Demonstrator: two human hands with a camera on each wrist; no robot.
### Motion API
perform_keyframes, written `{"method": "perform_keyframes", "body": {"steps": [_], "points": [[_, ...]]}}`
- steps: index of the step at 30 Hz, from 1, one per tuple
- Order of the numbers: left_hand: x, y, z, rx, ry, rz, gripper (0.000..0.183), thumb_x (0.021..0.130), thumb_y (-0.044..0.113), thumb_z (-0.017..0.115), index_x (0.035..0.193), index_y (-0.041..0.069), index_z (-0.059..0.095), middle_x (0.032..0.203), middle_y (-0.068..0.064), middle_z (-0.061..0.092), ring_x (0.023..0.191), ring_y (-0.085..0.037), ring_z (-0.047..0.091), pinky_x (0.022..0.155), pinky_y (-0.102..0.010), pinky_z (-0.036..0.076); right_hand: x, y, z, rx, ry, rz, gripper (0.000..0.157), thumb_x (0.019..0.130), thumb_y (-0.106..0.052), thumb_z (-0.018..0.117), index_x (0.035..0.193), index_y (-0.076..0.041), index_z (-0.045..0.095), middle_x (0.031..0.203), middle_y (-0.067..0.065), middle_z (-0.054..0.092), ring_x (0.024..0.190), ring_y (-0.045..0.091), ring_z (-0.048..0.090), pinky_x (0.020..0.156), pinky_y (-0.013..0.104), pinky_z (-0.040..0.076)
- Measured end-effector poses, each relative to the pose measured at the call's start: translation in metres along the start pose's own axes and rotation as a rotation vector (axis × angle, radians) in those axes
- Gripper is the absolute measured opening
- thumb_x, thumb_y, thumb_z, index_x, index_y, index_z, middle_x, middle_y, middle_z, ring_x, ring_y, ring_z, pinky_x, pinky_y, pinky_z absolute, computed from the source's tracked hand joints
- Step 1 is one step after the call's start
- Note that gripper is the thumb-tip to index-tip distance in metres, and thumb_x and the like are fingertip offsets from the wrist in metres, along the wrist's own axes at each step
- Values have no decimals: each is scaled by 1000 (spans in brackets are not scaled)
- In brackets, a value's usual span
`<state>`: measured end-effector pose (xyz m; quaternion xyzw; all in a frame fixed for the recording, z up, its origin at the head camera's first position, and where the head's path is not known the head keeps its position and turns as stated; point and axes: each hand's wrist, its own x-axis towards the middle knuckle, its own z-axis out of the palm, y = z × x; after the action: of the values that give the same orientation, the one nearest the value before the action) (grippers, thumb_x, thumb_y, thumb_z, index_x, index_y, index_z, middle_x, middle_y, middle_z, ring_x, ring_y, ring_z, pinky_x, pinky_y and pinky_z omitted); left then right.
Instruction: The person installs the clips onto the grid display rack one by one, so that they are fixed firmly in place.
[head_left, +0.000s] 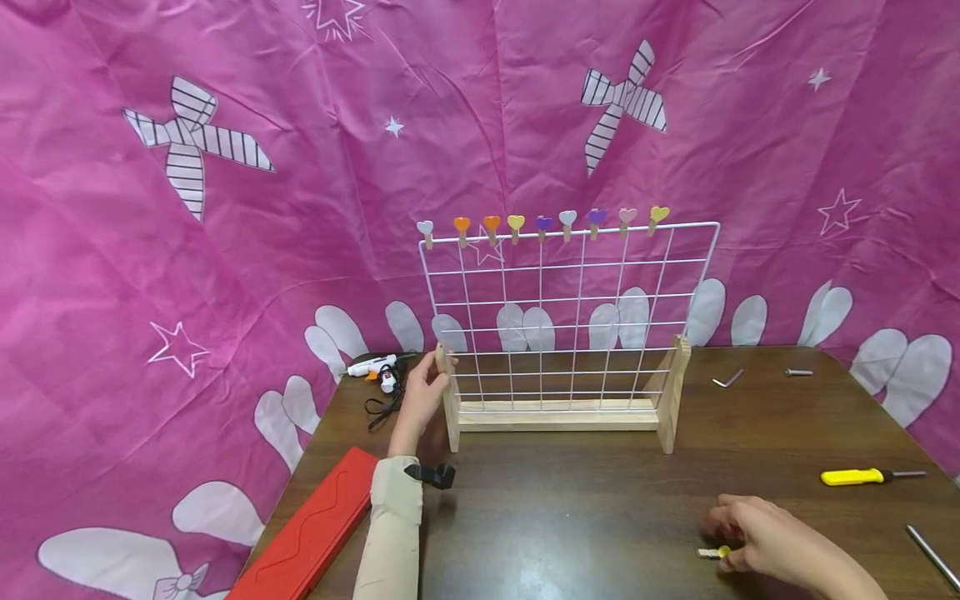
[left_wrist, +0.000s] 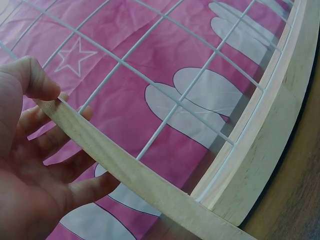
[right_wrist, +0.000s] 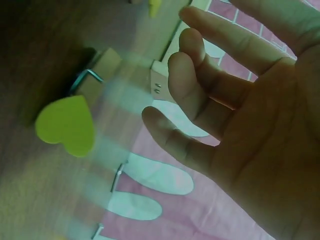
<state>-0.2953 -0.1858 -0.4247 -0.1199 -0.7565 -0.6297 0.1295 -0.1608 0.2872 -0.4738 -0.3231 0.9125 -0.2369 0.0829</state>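
At its left end, my left hand (head_left: pixel 424 392) grips the wooden stand (head_left: pixel 558 422) that carries a white wire grid (head_left: pixel 558 321). In the left wrist view the thumb presses the top of the upright (left_wrist: pixel 120 162) and the fingers lie behind it. Along the grid's top wire sits a row of heart-topped wooden clothespins, such as a purple one (head_left: pixel 597 218) and an orange one (head_left: pixel 462 225). Low over the table, my right hand (head_left: pixel 768 537) hovers beside a loose clothespin with a yellow heart (right_wrist: pixel 67 125). Its fingers are loosely bent and apart from that clothespin.
A red case (head_left: pixel 315 525) lies at the table's left edge, with a glue gun (head_left: pixel 375 365) and its cord behind it. To the right are a yellow screwdriver (head_left: pixel 855 477), a metal rod (head_left: pixel 932 556), a hex key (head_left: pixel 729 380) and a bolt (head_left: pixel 798 372). A pink curtain (head_left: pixel 300 208) hangs behind.
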Motion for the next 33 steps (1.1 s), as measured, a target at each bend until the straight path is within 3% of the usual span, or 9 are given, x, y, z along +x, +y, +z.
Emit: {"method": "perform_keyframes", "body": {"steps": [3, 7, 11, 15, 22, 29, 33], "points": [[0, 0, 0, 3, 0, -2, 39, 82, -7, 46, 120, -3, 54, 106, -17, 62, 101, -27, 55, 83, -37, 43, 0, 3, 1, 33, -45, 34, 22, 66, -24, 79, 76, -25, 59, 72, -17, 43, 60, -2, 39, 50, 21, 34], [0, 1, 0, -2, -2, 2, 39, 83, -8, 45, 121, -4, 53, 106, -18, 61, 100, -27, 55, 83, -38, 43, -3, 4, 4, 13, -41, 35, 22, 63, -20, 80, 73, -25, 61, 72, -19, 44, 60, -2, 39, 50, 22, 33], [0, 2, 0, -5, -3, -5, 39, 83, -8, 45, 120, -3, 54, 106, -19, 61, 101, -30, 55, 83, -38, 44, -4, 5, 7, -20, -21, -9, 23, 63, -16, 79, 69, -26, 59, 70, -19, 41, 59, -3, 37, 49, 21, 32], [0, 1, 1, -6, -2, 6, 38, 82, -8, 45, 118, -1, 55, 105, -19, 61, 103, -35, 54, 82, -35, 43, -4, 7, 10, -69, 23, -47, 28, 60, -13, 79, 66, -26, 55, 69, -20, 37, 58, -4, 36, 48, 20, 30], [-1, 2, 1, -17, -2, 14, 39, 83, -8, 45, 121, -7, 52, 106, -21, 60, 106, -42, 51, 83, -40, 43, -6, 10, 14, -126, 115, -79, 32, 54, -10, 79, 65, -25, 53, 66, -20, 36, 57, -5, 34, 47, 19, 28], [-1, 2, 0, -6, 4, 14, 39, 82, -8, 45, 119, -2, 55, 105, -18, 61, 102, -34, 53, 80, -38, 44, -6, 8, 9, -57, -15, 74, 26, 62, -17, 79, 68, -22, 55, 64, -17, 41, 57, -2, 37, 49, 22, 31], [-1, 2, 0, -5, -2, 11, 39, 82, -7, 45, 120, -2, 54, 105, -19, 61, 101, -33, 53, 80, -37, 44, -6, 3, 5, -3, -47, 89, 26, 64, -17, 77, 67, -24, 53, 62, -17, 41, 55, -2, 37, 47, 21, 31]]}}
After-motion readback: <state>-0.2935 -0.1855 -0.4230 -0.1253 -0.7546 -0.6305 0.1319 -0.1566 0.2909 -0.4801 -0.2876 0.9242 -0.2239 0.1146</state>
